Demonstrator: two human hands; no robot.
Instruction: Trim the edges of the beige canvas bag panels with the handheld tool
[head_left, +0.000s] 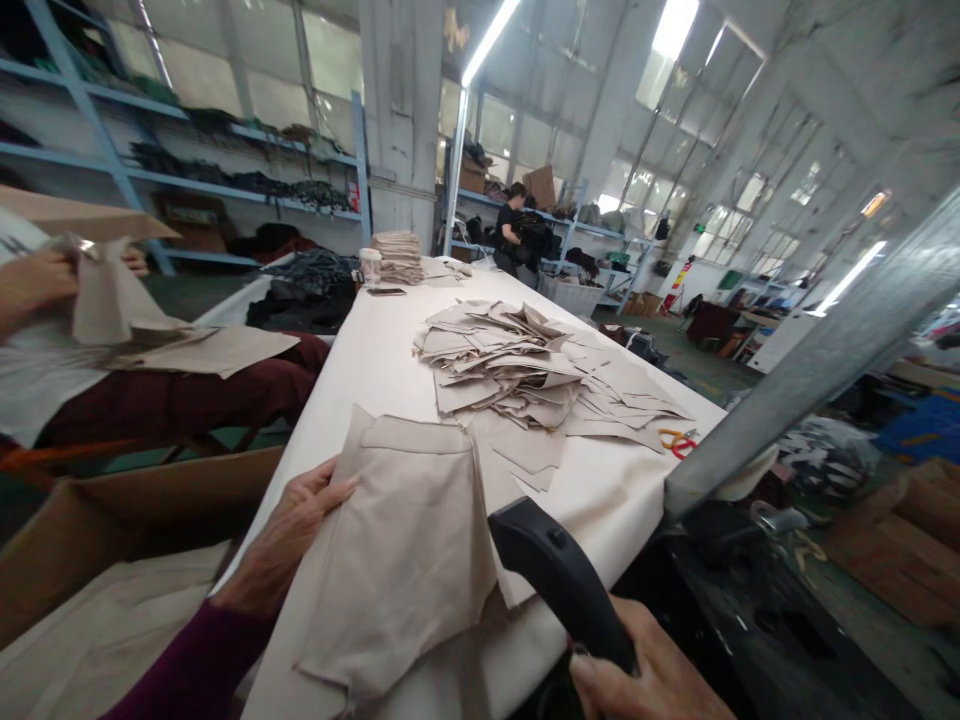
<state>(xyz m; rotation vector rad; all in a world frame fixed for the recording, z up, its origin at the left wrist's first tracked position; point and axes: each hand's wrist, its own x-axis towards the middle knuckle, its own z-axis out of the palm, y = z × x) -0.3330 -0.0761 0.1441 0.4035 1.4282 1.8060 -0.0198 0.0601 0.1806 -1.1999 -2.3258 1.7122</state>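
Observation:
My left hand [292, 530] pinches the left edge of a beige fabric piece [405, 530], thumb on top and fingers underneath. The piece has a stitched band along its far edge and hangs towards me over the near end of the table. In my right hand [645, 670] is a black curved handheld tool [562, 570], fingers wrapped round its handle. Its blunt head lies right beside the piece's right edge; whether they touch I cannot tell. Beyond them, a loose heap of beige fabric pieces [502, 360] covers the middle of the white table [360, 350].
Scissors with red and yellow handles [679, 442] lie by a slanted metal post [810, 370] at right. A neat fabric stack [396, 255] and a phone [386, 292] sit farther off. At left, a co-worker's hands [37, 285] hold beige cloth above a cardboard box [150, 510].

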